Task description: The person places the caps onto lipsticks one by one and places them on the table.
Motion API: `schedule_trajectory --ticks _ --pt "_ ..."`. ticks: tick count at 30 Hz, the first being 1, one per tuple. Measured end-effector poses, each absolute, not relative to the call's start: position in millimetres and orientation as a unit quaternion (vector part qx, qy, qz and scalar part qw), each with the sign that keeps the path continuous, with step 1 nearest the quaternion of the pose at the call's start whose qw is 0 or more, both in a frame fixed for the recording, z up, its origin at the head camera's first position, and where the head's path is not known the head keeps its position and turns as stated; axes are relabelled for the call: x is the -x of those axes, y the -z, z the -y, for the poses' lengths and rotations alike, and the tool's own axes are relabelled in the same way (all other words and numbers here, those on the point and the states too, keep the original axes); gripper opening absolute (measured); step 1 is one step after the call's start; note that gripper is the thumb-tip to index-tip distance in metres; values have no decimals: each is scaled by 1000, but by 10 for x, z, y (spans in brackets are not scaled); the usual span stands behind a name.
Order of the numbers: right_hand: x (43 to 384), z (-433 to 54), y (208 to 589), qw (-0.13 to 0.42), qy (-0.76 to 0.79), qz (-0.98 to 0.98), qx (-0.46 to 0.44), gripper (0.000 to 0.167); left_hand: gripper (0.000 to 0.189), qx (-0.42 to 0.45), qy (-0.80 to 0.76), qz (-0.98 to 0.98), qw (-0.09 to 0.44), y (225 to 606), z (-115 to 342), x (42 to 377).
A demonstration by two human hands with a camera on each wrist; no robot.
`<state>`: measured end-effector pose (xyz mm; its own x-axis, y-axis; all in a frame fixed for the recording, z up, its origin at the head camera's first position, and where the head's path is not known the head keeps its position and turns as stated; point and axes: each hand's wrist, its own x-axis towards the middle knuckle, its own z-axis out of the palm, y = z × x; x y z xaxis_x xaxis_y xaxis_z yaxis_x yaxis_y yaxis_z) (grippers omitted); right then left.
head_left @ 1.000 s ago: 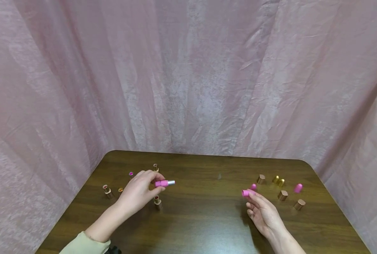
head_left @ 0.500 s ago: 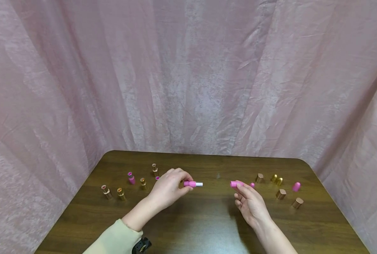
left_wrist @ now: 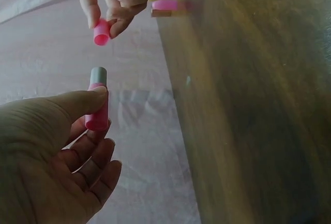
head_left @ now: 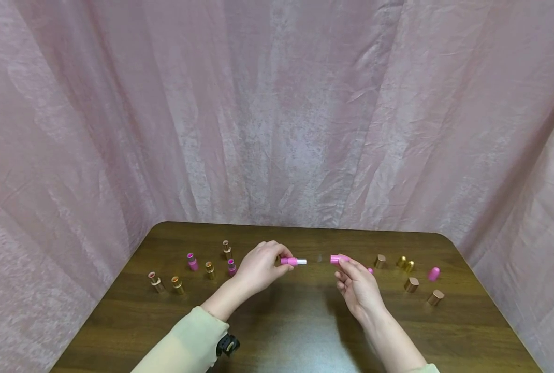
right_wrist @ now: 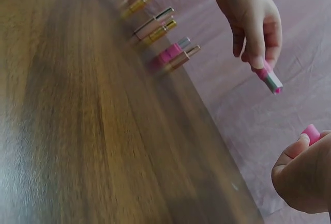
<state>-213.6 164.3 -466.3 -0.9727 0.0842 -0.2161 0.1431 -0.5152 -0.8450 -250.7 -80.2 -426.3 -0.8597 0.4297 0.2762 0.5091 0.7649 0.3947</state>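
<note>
Above the middle of the table, my left hand (head_left: pixel 263 267) pinches a pink lipstick tube (head_left: pixel 290 261), its silver collar pointing right. In the left wrist view, thumb and fingers hold the tube (left_wrist: pixel 97 110) by its pink base. Across a small gap, my right hand (head_left: pixel 361 290) pinches a pink lipstick cap (head_left: pixel 338 259). The hollow end of the cap (left_wrist: pixel 101 38) faces the tube. Pink colour shows inside the tube's silver end (right_wrist: pixel 277 90) in the right wrist view. Cap and tube are apart.
On the left of the brown table (head_left: pixel 305 331) stand several uncapped lipsticks, including a pink one (head_left: pixel 192 261) and a gold one (head_left: pixel 177 285). Several loose caps stand on the right, among them a pink cap (head_left: pixel 434 274) and a bronze cap (head_left: pixel 411 284). A pink curtain (head_left: pixel 277 114) hangs behind.
My left hand has carried the lipstick tube rightward from among the uncapped lipsticks. My right hand has moved left and slightly up with the cap, so the gap between them is much smaller.
</note>
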Motion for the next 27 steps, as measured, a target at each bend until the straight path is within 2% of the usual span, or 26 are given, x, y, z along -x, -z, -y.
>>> schedule_trajectory --ticks 27 --pt "2223 -1239 4699 33 874 -473 -105 5 13 245 261 932 62 4243 667 2589"
